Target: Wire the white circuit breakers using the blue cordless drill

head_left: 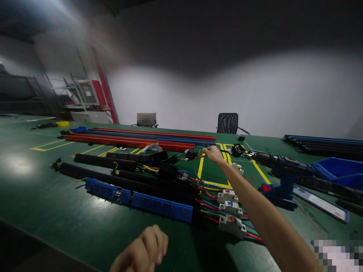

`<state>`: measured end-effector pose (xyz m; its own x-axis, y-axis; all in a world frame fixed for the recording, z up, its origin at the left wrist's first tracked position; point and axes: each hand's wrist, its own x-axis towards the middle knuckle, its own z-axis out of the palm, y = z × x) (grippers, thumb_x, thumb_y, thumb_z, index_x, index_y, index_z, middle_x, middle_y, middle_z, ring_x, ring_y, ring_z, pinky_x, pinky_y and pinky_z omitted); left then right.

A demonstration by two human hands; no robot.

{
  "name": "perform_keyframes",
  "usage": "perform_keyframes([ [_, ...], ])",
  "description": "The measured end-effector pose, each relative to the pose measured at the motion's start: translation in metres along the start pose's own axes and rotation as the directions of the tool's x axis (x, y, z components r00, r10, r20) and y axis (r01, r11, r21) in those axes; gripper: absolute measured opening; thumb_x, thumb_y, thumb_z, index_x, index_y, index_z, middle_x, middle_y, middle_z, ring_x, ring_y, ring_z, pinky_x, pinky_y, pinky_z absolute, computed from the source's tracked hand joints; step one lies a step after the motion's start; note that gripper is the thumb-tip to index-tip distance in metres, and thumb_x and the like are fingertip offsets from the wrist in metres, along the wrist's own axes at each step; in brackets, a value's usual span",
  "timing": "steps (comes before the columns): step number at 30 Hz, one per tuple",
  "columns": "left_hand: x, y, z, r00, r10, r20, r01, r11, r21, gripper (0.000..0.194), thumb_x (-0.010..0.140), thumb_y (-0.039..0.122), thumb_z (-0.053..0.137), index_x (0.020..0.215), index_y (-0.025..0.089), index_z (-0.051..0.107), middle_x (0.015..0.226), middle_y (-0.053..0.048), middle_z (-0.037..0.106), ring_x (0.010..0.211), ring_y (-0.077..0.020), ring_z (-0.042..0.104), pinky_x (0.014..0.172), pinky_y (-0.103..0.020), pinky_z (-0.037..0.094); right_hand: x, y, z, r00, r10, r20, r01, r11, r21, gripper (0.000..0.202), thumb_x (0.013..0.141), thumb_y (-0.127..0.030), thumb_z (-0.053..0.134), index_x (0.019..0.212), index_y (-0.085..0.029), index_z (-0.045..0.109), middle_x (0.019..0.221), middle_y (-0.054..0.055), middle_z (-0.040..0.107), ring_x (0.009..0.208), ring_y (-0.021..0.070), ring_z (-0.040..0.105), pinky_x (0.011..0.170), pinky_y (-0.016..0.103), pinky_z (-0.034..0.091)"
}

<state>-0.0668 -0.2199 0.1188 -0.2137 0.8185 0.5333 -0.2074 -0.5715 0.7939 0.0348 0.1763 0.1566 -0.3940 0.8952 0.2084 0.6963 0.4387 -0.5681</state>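
Note:
My right hand (213,154) reaches far across the table, its fingertips pinched on thin coloured wires (200,155) beside a small black part (191,153). Close to the table's near side, my left hand (146,245) hovers with its fingers curled in, and nothing shows in it. Ahead of it lies a long black strip with blue socket blocks (163,206). More black strips (98,160) lie behind. Red, blue and yellow-green wires run from the strips to white circuit breakers (231,226), which sit under my right forearm.
Orange and blue rails (133,142) lie along the back. To the right are a cordless drill (283,173), a blue bin (337,170), a framed label board (320,204) and dark rails (326,145). Two chairs (227,122) stand beyond the green table (56,204).

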Motion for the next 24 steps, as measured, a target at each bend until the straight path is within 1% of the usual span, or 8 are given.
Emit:
perform_keyframes([
  [2, 0.003, -0.001, -0.004, 0.969, 0.005, -0.248, -0.011, 1.000, -0.024, 0.036, 0.083, 0.052, 0.061, 0.061, 0.024, 0.063, 0.059, -0.005, 0.048, 0.065, -0.0200, 0.048, 0.066, -0.038, 0.048, -0.003, -0.005, -0.006, 0.998, 0.025, -0.057, -0.026, 1.000, -0.011, 0.034, 0.092, -0.041, 0.051, 0.087, -0.015, 0.073, 0.070, 0.007, 0.066, 0.069, 0.0184, 0.060, 0.062, 0.026, 0.037],
  [4, 0.009, -0.002, -0.012, 0.929, -0.031, -0.369, 0.027, 1.000, -0.016, 0.029, 0.086, 0.044, 0.060, 0.070, 0.021, 0.066, 0.070, -0.006, 0.053, 0.077, -0.0208, 0.052, 0.076, -0.036, 0.049, -0.006, -0.009, -0.012, 0.993, 0.038, -0.111, -0.040, 0.999, -0.012, 0.035, 0.092, -0.041, 0.050, 0.090, -0.016, 0.074, 0.079, 0.010, 0.070, 0.076, 0.0208, 0.063, 0.067, 0.027, 0.039],
  [8, 0.049, -0.015, -0.046, 0.883, -0.090, -0.460, 0.112, 0.994, 0.021, 0.018, 0.084, 0.035, 0.068, 0.087, 0.017, 0.070, 0.086, -0.006, 0.062, 0.089, -0.0204, 0.057, 0.082, -0.030, 0.050, -0.013, -0.018, -0.023, 0.976, 0.036, -0.213, -0.033, 0.999, 0.015, 0.036, 0.095, -0.042, 0.048, 0.096, -0.017, 0.073, 0.090, 0.014, 0.072, 0.083, 0.0239, 0.064, 0.073, 0.029, 0.040],
  [11, 0.099, -0.032, -0.080, 0.833, -0.214, -0.510, 0.185, 0.977, -0.108, 0.018, 0.082, 0.025, 0.068, 0.098, 0.016, 0.068, 0.089, -0.005, 0.065, 0.084, -0.0178, 0.061, 0.080, -0.030, 0.053, -0.021, -0.026, -0.031, 0.956, 0.016, -0.293, 0.001, 0.998, 0.058, 0.038, 0.096, -0.042, 0.045, 0.099, -0.016, 0.072, 0.092, 0.013, 0.072, 0.081, 0.0235, 0.064, 0.072, 0.029, 0.039],
  [14, 0.148, -0.045, -0.109, 0.722, -0.360, -0.591, 0.262, 0.933, -0.248, 0.017, 0.087, 0.019, 0.061, 0.103, 0.014, 0.064, 0.091, -0.007, 0.065, 0.084, -0.0180, 0.065, 0.082, -0.033, 0.054, -0.033, -0.041, -0.040, 0.928, -0.024, -0.372, 0.069, 0.992, 0.108, 0.040, 0.097, -0.041, 0.040, 0.097, -0.016, 0.072, 0.090, 0.011, 0.072, 0.077, 0.0215, 0.062, 0.069, 0.028, 0.038],
  [17, 0.186, -0.052, -0.131, 0.669, -0.396, -0.629, 0.263, 0.918, -0.298, 0.025, 0.092, 0.024, 0.059, 0.115, 0.015, 0.057, 0.097, -0.008, 0.063, 0.091, -0.0188, 0.066, 0.086, -0.035, 0.053, -0.048, -0.059, -0.050, 0.893, -0.082, -0.443, 0.159, 0.977, 0.139, 0.044, 0.098, -0.043, 0.037, 0.091, -0.016, 0.071, 0.085, 0.009, 0.071, 0.074, 0.0201, 0.059, 0.067, 0.027, 0.038],
  [20, 0.212, -0.055, -0.148, 0.620, -0.462, -0.634, 0.276, 0.885, -0.375, 0.044, 0.092, 0.040, 0.059, 0.125, 0.011, 0.050, 0.106, -0.014, 0.061, 0.100, -0.0256, 0.064, 0.085, -0.042, 0.053, -0.066, -0.076, -0.059, 0.853, -0.144, -0.502, 0.269, 0.945, 0.186, 0.044, 0.098, -0.044, 0.037, 0.088, -0.016, 0.069, 0.082, 0.007, 0.070, 0.073, 0.0190, 0.058, 0.065, 0.027, 0.038],
  [24, 0.231, -0.054, -0.166, 0.587, -0.495, -0.641, 0.235, 0.862, -0.450, 0.049, 0.094, 0.052, 0.050, 0.118, 0.010, 0.056, 0.100, -0.015, 0.065, 0.097, -0.0294, 0.063, 0.080, -0.046, 0.054, -0.096, -0.095, -0.066, 0.796, -0.205, -0.569, 0.457, 0.821, 0.342, 0.038, 0.095, -0.044, 0.043, 0.084, -0.017, 0.068, 0.076, 0.005, 0.065, 0.069, 0.0166, 0.054, 0.063, 0.027, 0.038],
])
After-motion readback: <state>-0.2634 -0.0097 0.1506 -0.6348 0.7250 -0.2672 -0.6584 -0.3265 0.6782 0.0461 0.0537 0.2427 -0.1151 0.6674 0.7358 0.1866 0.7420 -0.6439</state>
